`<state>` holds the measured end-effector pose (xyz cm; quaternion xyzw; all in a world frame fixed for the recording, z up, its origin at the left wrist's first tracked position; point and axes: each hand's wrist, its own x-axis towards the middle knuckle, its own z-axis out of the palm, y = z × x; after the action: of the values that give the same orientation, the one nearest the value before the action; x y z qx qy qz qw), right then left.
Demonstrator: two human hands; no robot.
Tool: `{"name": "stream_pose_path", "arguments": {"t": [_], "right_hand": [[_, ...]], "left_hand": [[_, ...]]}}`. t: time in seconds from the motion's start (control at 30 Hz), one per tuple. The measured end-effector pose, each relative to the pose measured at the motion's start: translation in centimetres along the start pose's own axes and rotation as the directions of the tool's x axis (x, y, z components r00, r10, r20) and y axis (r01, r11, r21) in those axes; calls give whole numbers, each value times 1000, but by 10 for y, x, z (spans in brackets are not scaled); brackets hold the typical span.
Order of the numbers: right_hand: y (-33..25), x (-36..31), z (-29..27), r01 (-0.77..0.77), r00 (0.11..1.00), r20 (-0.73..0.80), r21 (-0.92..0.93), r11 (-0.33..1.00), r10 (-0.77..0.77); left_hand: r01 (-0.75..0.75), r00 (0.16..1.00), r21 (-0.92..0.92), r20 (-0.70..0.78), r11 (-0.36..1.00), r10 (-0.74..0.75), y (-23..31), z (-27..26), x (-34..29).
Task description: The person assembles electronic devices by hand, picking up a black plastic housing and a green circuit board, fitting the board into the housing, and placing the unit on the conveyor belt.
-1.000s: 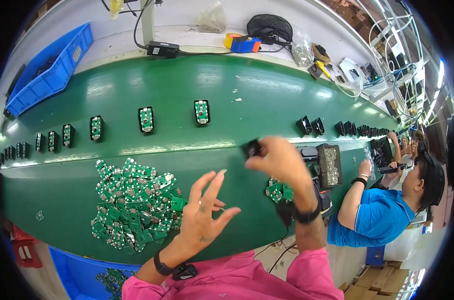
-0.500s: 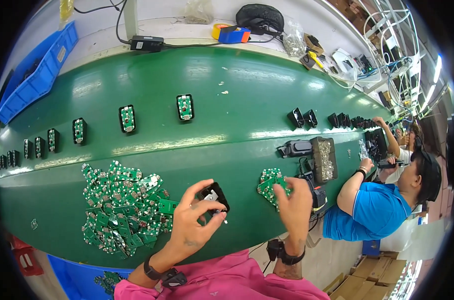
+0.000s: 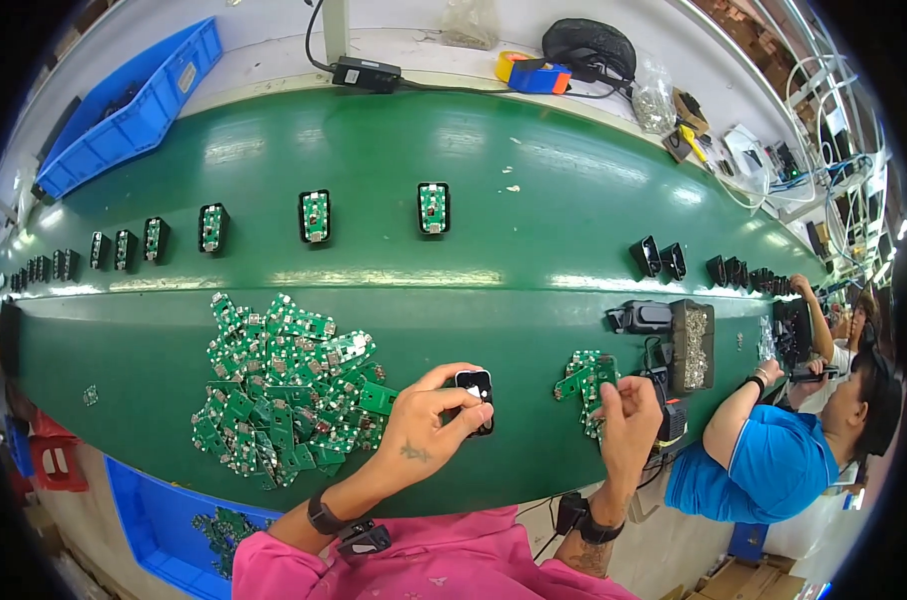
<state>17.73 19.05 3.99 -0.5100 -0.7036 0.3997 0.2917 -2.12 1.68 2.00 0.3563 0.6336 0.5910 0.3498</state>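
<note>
Left hand: the left hand [image 3: 424, 425] pinches a small black housing [image 3: 475, 392] between thumb and fingertips, held just above the green tabletop [image 3: 494, 190].
Right hand: the right hand [image 3: 629, 415] is curled at the small pile of green circuit boards [image 3: 584, 375], fingertips touching its near edge; whether a board is actually gripped cannot be told.
Handling, housing: looks a light, rigid plastic shell; best held by its side walls, as now.
Handling, boards: thin, stiff, light, with small parts that likely damage easily; take one by its edges.
Near left: a large heap of green boards [image 3: 284, 385] lies just beside the left hand.
Further out: a row of black housings with boards fitted [image 3: 315, 216] runs along the belt; a black tray of small parts [image 3: 692, 345] sits beyond the small pile.
Hard to see: the housing's inside is too small to make out; a co-worker's sleeve [image 3: 764, 460] is partly cut off on the right.
</note>
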Motion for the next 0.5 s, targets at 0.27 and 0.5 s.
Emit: {"name": "stream_pose_path", "arguments": {"t": [0.27,0.5], "right_hand": [[-35,-38,48,254,887,354,159,954,-296],[-32,-42,50,312,845,390,197,929,-366]], "left_hand": [[149,963,-52,234,987,-133,-12,-2,0],[180,944,-96,296,979,-145,-18,-1,1]]}}
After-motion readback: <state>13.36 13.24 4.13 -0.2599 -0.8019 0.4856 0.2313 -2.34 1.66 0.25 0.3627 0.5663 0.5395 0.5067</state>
